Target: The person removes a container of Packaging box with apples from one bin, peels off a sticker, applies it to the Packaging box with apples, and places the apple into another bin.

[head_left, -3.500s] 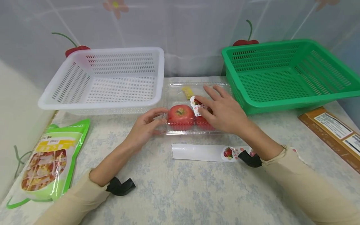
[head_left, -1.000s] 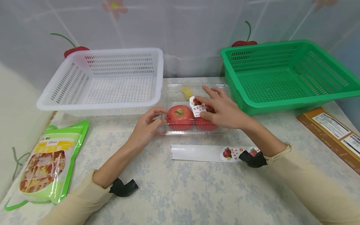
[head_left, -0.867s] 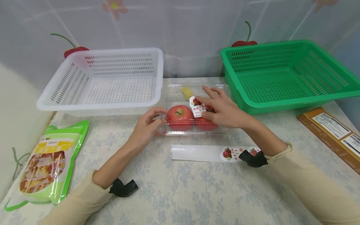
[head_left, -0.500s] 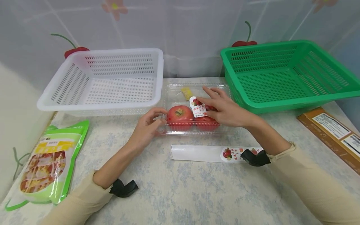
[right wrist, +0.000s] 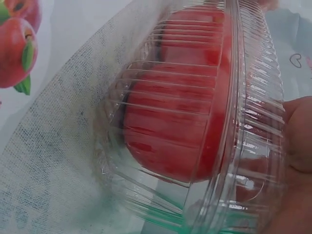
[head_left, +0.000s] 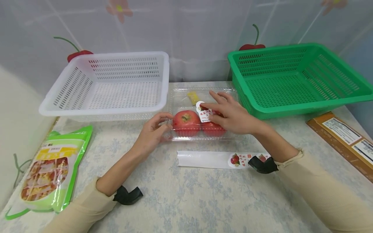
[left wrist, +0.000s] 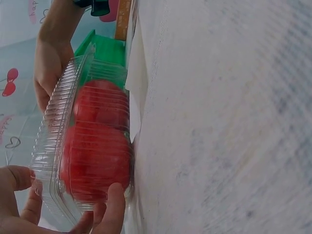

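Note:
A clear plastic clamshell box [head_left: 182,103] sits on the table between two baskets. Inside it are red apples [head_left: 186,123] along the front and a small yellow packet [head_left: 193,97] behind them. On the lid lies a white label [head_left: 205,117] with a printed apple and red characters. My left hand [head_left: 151,131] grips the box's left end, thumb and fingers around the side, as the left wrist view shows. My right hand [head_left: 234,116] lies over the lid's right part, fingers spread, fingertips touching the label and covering some of it.
A white basket [head_left: 103,111] stands at back left, a green basket [head_left: 279,111] at back right. In front of the box lies a white sticker strip [head_left: 201,159]. A green food pouch [head_left: 53,168] is on the left, a brown box [head_left: 323,124] on the right.
My right fingers have shifted slightly back and forth over the label, which shows more than 3.5 seconds ago. The left hand keeps its grip, and the box stays in place.

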Demonstrator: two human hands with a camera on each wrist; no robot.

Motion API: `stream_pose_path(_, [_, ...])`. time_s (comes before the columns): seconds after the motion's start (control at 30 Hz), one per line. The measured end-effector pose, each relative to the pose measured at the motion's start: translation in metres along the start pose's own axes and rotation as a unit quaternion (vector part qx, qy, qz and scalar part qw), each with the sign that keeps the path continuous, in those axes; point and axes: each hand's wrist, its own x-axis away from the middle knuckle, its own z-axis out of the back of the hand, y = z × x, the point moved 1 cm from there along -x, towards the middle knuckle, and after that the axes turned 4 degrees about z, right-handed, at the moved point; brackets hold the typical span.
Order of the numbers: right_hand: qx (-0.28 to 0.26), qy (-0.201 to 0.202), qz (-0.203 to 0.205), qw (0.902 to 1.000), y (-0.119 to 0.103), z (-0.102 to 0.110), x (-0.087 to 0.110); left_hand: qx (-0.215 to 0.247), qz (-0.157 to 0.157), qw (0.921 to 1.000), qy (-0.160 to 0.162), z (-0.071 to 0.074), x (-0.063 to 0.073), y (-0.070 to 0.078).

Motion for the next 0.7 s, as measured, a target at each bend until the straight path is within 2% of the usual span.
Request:
stream_pose_path(0.23, [-0.018, 0.001, -0.007, 0.9998, 0.0, 0.001, -0.001, 0.001, 0.0, 1.0, -0.005, 0.0, 0.0, 0.0])
stream_pose_path(0.3, [-0.008, 0.008, -0.003, 0.9999, 0.0, 0.0, -0.001, 0.002, 0.001, 1.0, -0.006, 0.0, 0.0, 0.001])
stream_pose_path(0.43, [0.055, 0.016, -0.007, 0.9983, -0.002, -0.005, -0.001, -0.003, -0.001, 0.9999, -0.012, 0.0, 0.0, 0.001])
stream_pose_path(0.57, [0.134, -0.006, -0.039, 0.9902, -0.005, -0.011, -0.003, -0.005, 0.001, 0.9998, -0.018, 0.001, -0.001, 0.001])
stream_pose_path(0.7, [0.173, -0.021, -0.06, 0.9829, -0.009, -0.014, -0.006, -0.008, 0.008, 0.9997, -0.02, 0.002, -0.001, 0.001])
